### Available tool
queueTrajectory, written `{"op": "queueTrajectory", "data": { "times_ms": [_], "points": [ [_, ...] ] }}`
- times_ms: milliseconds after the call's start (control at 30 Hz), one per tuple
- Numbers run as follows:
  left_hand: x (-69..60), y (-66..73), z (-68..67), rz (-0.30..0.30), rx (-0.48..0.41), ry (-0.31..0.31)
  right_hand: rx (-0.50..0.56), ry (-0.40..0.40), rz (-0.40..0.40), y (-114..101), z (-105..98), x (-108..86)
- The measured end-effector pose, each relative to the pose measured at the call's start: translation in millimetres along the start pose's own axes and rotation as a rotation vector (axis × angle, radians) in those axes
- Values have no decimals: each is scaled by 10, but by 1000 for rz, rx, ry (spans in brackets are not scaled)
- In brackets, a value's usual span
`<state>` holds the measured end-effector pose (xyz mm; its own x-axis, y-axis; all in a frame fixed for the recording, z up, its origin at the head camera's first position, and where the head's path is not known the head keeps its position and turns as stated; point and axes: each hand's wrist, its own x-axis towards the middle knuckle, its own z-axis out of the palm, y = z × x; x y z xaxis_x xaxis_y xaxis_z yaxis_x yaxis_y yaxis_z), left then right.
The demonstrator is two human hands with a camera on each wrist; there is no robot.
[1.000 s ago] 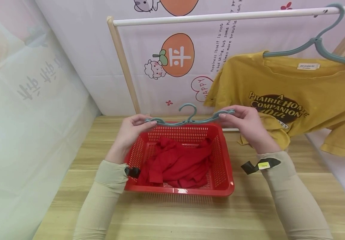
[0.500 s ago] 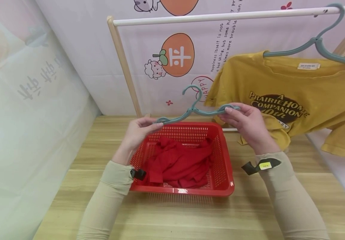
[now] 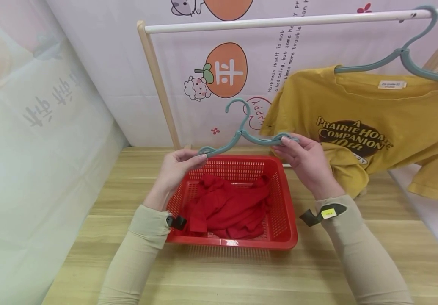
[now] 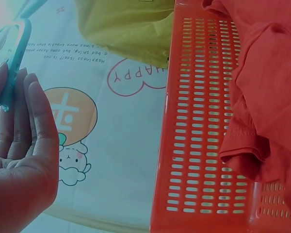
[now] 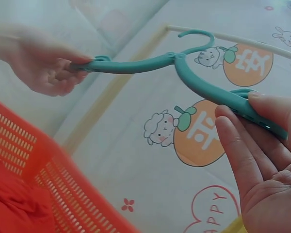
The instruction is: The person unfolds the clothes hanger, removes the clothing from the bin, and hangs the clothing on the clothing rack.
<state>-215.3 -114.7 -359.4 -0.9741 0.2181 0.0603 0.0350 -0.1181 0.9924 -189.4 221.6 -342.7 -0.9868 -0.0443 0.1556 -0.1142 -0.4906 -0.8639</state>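
Between my two hands is a teal clothes hanger (image 3: 227, 146), its hook pointing up, above the back rim of a red basket. My left hand (image 3: 174, 167) pinches the tip of its left arm between thumb and fingers. The right arm's end is pinched by my right hand (image 3: 305, 159). In the right wrist view the hanger (image 5: 136, 66) spans from one hand to the other, slightly bent at its middle joint. Inside the red basket (image 3: 288, 203) lies a crumpled red garment (image 3: 230, 207). The left wrist view shows only the hanger's end (image 4: 12, 73) at the fingertips.
Behind stands a clothes rack with a white rail (image 3: 260, 22) and a wooden post (image 3: 158, 80). On the rail's right part, a yellow T-shirt (image 3: 386, 110) hangs from another teal hanger (image 3: 399, 53). The basket rests on a wood-grain table (image 3: 219, 279).
Both hands still hold the hanger. It has risen, its hook has swung upright, and its arms now angle down from the middle. My left hand has shifted slightly right.
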Motion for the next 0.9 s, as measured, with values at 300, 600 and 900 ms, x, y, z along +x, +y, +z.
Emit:
{"op": "queueTrajectory", "data": {
  "times_ms": [300,600,900],
  "points": [
    [-1,18,0,39,-3,27,-19,-14,-28,50,26,-10],
    [-33,51,-46,43,19,13,-502,-27,-29,-66,-56,-8],
    [-41,49,-57,49,5,-10,-894,-83,27,-247,-25,48]
  ]
}}
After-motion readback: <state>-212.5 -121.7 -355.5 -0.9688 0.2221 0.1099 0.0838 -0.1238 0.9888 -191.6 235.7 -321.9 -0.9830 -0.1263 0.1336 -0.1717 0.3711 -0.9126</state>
